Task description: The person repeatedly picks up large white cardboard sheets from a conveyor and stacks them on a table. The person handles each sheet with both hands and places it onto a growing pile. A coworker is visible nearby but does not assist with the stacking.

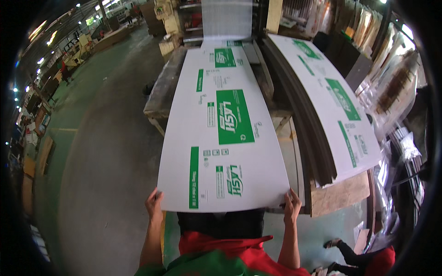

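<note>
A long white cardboard sheet (184,133) with green printed panels stretches away from my body toward a machine (226,20). My left hand (154,202) grips its near left corner, thumb on top and fingers at the edge. At the near right corner my right hand (292,204) pinches the sheet in the same way. The far end of the sheet lies at the machine's mouth, over a table (159,112) covered in clear plastic. The near edge hangs in front of my waist.
To the right, a stack of similar printed sheets (340,133) rests on a wooden board (338,198). Plastic-wrapped material (391,87) lines the far right. Another person (368,262) in red is at the lower right. A grey floor aisle (110,138) runs along the left.
</note>
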`<state>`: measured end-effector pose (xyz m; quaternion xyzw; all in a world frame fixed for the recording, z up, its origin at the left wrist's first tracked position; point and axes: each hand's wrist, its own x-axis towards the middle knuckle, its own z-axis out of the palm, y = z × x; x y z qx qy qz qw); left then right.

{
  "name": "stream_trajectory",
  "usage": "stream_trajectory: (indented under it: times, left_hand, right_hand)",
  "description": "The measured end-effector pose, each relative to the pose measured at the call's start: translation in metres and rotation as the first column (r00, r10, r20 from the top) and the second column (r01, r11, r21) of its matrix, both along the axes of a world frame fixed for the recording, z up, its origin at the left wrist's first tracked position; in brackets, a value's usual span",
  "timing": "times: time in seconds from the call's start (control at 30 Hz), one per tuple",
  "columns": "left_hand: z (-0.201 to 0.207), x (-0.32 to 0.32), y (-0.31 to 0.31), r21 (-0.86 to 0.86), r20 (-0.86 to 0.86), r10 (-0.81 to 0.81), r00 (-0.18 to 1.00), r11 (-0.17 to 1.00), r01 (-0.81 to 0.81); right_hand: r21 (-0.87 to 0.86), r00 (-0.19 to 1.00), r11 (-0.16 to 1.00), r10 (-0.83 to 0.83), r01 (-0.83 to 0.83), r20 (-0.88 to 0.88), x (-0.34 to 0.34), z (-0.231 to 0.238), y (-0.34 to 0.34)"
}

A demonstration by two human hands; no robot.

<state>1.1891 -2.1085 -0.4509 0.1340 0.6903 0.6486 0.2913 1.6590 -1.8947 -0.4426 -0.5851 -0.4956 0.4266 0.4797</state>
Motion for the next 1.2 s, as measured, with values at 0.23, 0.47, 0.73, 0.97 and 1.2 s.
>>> stream_trajectory:
  times: [0.23, 0.47, 0.73, 0.97, 1.2]
  left_hand:
    - [0.006, -0.025, -0.016, -0.396, -0.384, -0.541, 0.748, 0.829, 0.396]
    - [0.069, -0.013, -0.046, -0.487, -0.265, -0.676, 0.688, 0.709, 0.509]
    - [0.088, -0.009, 0.019, -0.513, -0.165, -0.668, 0.725, 0.686, 0.516]
    - [0.036, -0.063, 0.135, -0.643, -0.258, -0.711, 0.655, 0.632, 0.433]
    - [-0.022, -0.098, 0.203, -0.42, -0.342, -0.525, 0.779, 0.827, 0.373]
  right_hand:
    - [-0.242, 0.955, 0.97, 0.072, 0.0, 0.289, -0.003, 0.012, -0.003]
    - [-0.336, 0.954, 0.933, -0.028, 0.133, 0.298, 0.014, 0.053, -0.063]
    - [-0.313, 0.917, 0.928, -0.069, 0.204, 0.393, 0.004, 0.046, -0.013]
    - [-0.165, 0.924, 0.977, -0.063, 0.134, 0.377, -0.04, -0.003, 0.116]
    - [-0.324, 0.929, 0.945, 0.164, -0.052, 0.331, -0.082, 0.003, 0.188]
